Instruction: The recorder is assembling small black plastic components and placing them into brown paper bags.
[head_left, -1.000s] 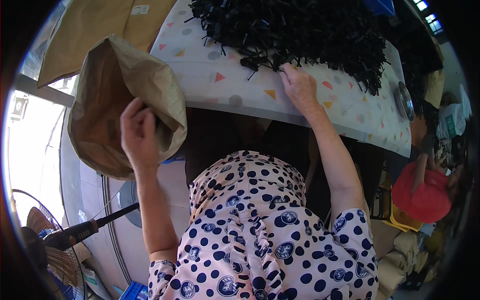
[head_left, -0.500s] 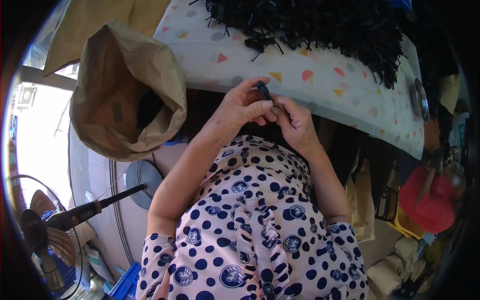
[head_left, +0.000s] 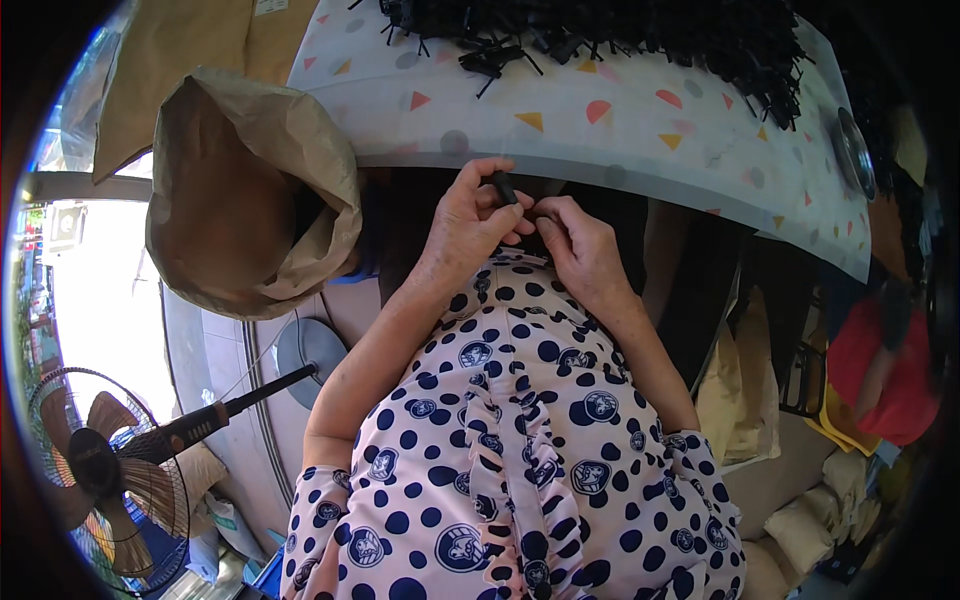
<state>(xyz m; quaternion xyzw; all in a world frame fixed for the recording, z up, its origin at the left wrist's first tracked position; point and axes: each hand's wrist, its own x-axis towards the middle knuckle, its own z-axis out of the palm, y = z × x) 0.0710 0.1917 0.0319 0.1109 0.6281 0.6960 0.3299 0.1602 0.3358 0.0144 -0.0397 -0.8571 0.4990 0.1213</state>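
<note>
- Far left: standing fan (head_left: 110, 470); a small pale marking showed at its centre, too small to read.
- Upper left: flat brown paper (head_left: 190, 60) with a white label (head_left: 271, 6) at the top edge, cut by the frame; print not legible.
- Right of this, nearer the person: open brown paper sack (head_left: 300, 120), mouth turned up, beside the left end of the counter (head_left: 640, 155).
- Centre: left hand (head_left: 462, 225), thumb and fingers pinching a small black piece (head_left: 504, 187). The piece sat tilted between thumb and forefinger, its upper end projecting above the thumb tip, just in front of the counter's near edge.
- Below the hands: pale shirt (head_left: 520, 430) with dark spots and round printed emblems.
- Just right of the piece: right hand (head_left: 585, 250), fingers curled, thumb close to the forefinger, near the piece's lower end. Could not tell whether they gripped it.
- Beyond both hands: heap of black parts (head_left: 620, 25) on the counter's patterned cover.
- Right: metal bowl (head_left: 853, 152) at the counter's right end; past it, a person in red (head_left: 880, 370), blurred.
</note>
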